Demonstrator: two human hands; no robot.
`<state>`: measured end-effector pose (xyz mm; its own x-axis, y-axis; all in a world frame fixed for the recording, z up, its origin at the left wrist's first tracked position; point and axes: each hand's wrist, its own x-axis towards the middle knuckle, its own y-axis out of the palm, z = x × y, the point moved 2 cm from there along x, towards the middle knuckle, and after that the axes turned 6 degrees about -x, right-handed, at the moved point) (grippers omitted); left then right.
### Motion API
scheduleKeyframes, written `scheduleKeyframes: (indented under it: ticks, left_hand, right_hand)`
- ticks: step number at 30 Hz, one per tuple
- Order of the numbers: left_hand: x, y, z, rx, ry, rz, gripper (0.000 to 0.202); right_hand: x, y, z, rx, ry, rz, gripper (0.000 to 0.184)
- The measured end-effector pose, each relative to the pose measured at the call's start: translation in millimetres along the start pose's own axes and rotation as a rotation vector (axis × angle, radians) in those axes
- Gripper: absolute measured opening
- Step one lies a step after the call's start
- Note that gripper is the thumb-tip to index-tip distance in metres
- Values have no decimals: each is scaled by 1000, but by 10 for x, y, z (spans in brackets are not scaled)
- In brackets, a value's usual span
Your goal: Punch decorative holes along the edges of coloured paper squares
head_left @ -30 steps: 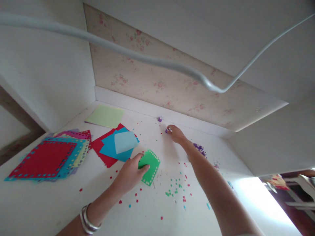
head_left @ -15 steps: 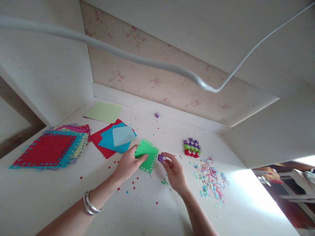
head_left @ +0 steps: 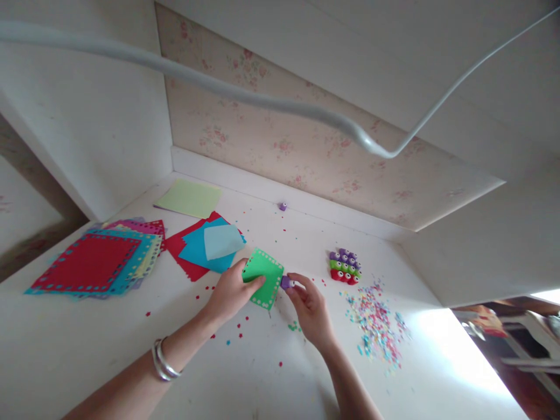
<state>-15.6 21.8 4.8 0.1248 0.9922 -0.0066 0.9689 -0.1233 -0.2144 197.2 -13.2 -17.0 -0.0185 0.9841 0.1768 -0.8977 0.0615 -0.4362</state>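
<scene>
My left hand [head_left: 234, 290] grips a small square of green paper [head_left: 268, 274] by its left side, thumb on top. Punched holes run along the paper's edges. My right hand [head_left: 311, 306] is closed on a small purple craft punch [head_left: 286, 283] with a white round button, held between thumb and fingers. The punch sits at the right edge of the green paper; whether the edge is inside its slot is too small to tell. Below them on the table lie a few tiny green cut-outs [head_left: 294, 326].
Punched coloured sheets [head_left: 90, 262] are piled at the left. Red and blue paper [head_left: 196, 251] and a pale green sheet [head_left: 188, 197] lie behind my left hand. To the right are several purple, green and red punches [head_left: 345, 266] and a confetti heap [head_left: 378, 326]. Another purple punch [head_left: 283, 206] stands near the wall.
The whole view has shifted slightly, so things sit a little further right. Both hands keep hold of the green paper and the purple punch, which remains at the paper's right edge.
</scene>
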Motion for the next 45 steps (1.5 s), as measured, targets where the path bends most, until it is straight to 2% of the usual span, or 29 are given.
scheduleKeyframes:
  ticks: [7, 21, 29, 35, 37, 41, 43, 45]
  left_hand:
    - [0, 4, 14, -41, -6, 12, 24]
    - [11, 15, 38, 60, 30, 4, 23]
    - [-6, 46, 21, 188, 66, 8, 35]
    - [-34, 123, 99, 235, 61, 110, 37]
    - [-62, 161, 136, 296, 108, 114, 43]
    - [-157, 192, 98, 495, 324, -32, 62]
    - [-207, 196, 57, 597, 367, -98, 67]
    - [-251, 213, 45, 670, 360, -100, 61]
  right_hand:
    - [-1, 10, -5, -29, -26, 9, 24]
    - [-10, 28, -16, -107, -64, -12, 23]
    - [-25, -5, 147, -216, -133, 20, 24]
    - [-12, -1, 253, -362, -141, 150, 25]
    - [22, -20, 273, -376, -138, 200, 25]
    - [175, -111, 308, -365, -69, 251, 25]
    - [278, -150, 327, -372, -36, 307, 23]
    - [375, -172, 331, -383, 29, 397, 21]
